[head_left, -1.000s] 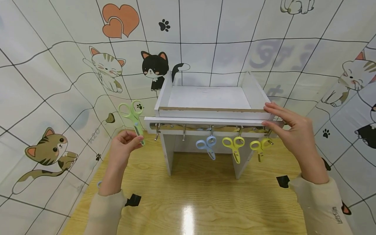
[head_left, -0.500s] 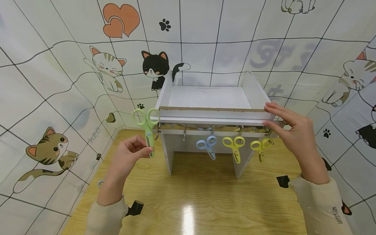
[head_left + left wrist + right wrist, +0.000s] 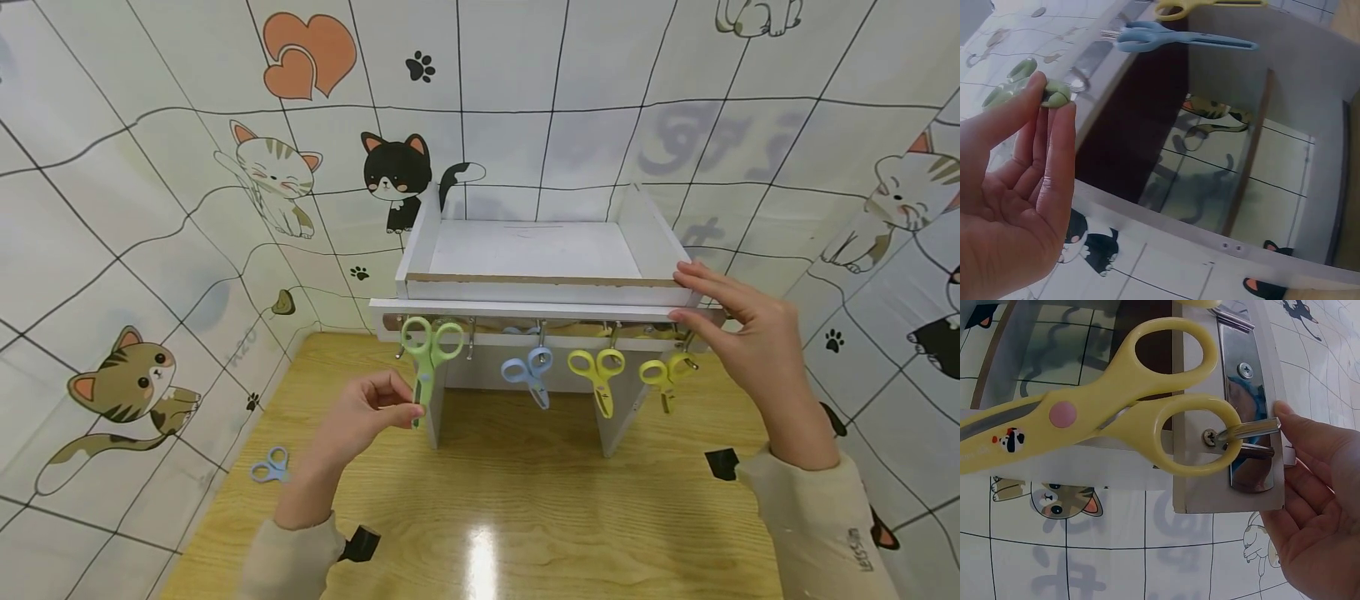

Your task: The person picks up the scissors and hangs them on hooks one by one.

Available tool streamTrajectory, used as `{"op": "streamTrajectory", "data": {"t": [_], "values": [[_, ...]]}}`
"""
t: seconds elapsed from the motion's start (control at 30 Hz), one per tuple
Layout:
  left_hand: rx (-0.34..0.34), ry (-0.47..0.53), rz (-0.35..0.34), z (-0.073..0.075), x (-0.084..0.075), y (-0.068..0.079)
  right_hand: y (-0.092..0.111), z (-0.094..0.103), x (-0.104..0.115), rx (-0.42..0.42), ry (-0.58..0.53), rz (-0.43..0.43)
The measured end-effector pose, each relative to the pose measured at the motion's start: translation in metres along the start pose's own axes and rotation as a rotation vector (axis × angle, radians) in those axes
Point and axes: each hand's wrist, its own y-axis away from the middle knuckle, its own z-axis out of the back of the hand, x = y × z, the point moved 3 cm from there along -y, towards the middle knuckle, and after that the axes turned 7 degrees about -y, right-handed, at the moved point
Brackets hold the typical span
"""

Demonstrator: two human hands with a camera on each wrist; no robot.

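My left hand (image 3: 367,421) pinches green scissors (image 3: 427,358) near the blade end between thumb and fingers. Their finger loops point up and overlap the leftmost hooks of the white shelf (image 3: 540,292) in the head view. In the left wrist view the green scissors (image 3: 1057,92) appear close to a metal hook (image 3: 1077,82). At the shelf's right end, my right hand (image 3: 757,333) grips the edge with thumb and fingers. Blue scissors (image 3: 527,377) and two yellow pairs hang from the hooks; one yellow pair (image 3: 1116,425) shows a loop over its hook, beside my right hand.
Another blue pair of scissors (image 3: 272,465) lies on the wooden table (image 3: 525,508), left of my left forearm. Black tape patches (image 3: 722,464) mark the tabletop. A cat-patterned wall covering (image 3: 510,75) encloses the back and sides.
My left hand has carried the green scissors right and downward, from left of the shelf to in front of its left hooks. The right hand keeps its hold on the shelf's end.
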Motion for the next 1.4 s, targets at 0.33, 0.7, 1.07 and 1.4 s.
{"op": "streamTrajectory", "data": {"t": [0.33, 0.7, 1.07, 1.4], "values": [[0.023, 0.019, 0.014, -0.015, 0.021, -0.009, 0.000, 0.000, -0.001, -0.006, 0.003, 0.006], [0.037, 0.035, 0.077, -0.017, 0.043, -0.009, 0.000, -0.001, -0.001, -0.003, -0.002, 0.010], [0.047, 0.077, 0.057, -0.013, 0.057, -0.005, 0.001, -0.002, -0.003, -0.011, -0.004, 0.016], [0.052, 0.112, 0.039, -0.003, 0.074, 0.006, 0.001, -0.001, -0.003, -0.015, -0.003, 0.005]]}}
